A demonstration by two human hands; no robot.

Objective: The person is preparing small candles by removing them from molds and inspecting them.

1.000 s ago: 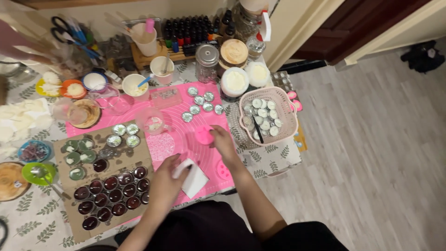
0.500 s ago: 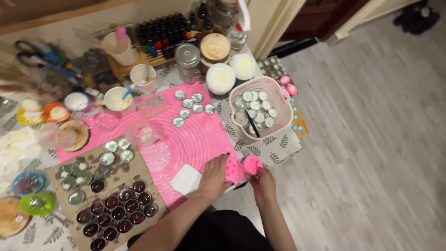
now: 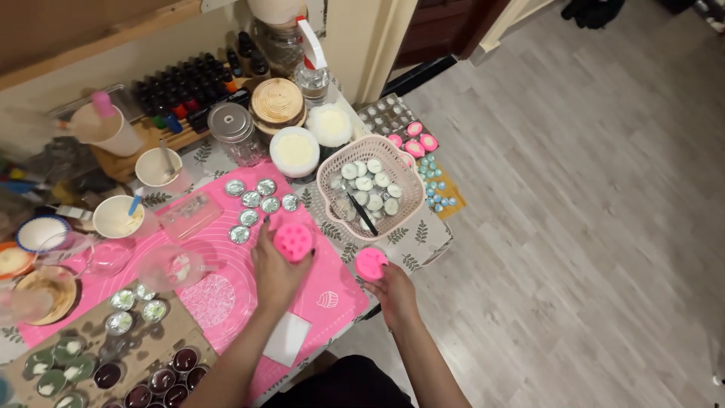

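Observation:
My left hand [image 3: 276, 270] holds a round pink silicone mould [image 3: 293, 241] with several small cavities, above the pink mat [image 3: 332, 283]. Near the table's right edge, my right hand [image 3: 393, 291] grips a second, smaller pink mould [image 3: 371, 263]. Just beyond both hands stands a pale pink basket [image 3: 328, 198] with several white tealights and a black stick inside. Several small round tins [image 3: 258, 201] lie on the mat behind the left hand. A white paper square [image 3: 287, 338] lies on the mat near my left forearm.
Cups [image 3: 157, 166], a glass jar [image 3: 229, 130], white wax discs [image 3: 294, 149] and a rack of dark bottles [image 3: 181, 94] crowd the back. A cardboard tray of filled tins [image 3: 113, 363] sits at the front left. More pink moulds [image 3: 417, 140] and blue beads [image 3: 434, 181] lie right of the basket. Wooden floor is to the right.
Both hands picked up the pink moulds and moved apart: the left one went up over the mat, the right one stayed near the table's edge. The view shifted left.

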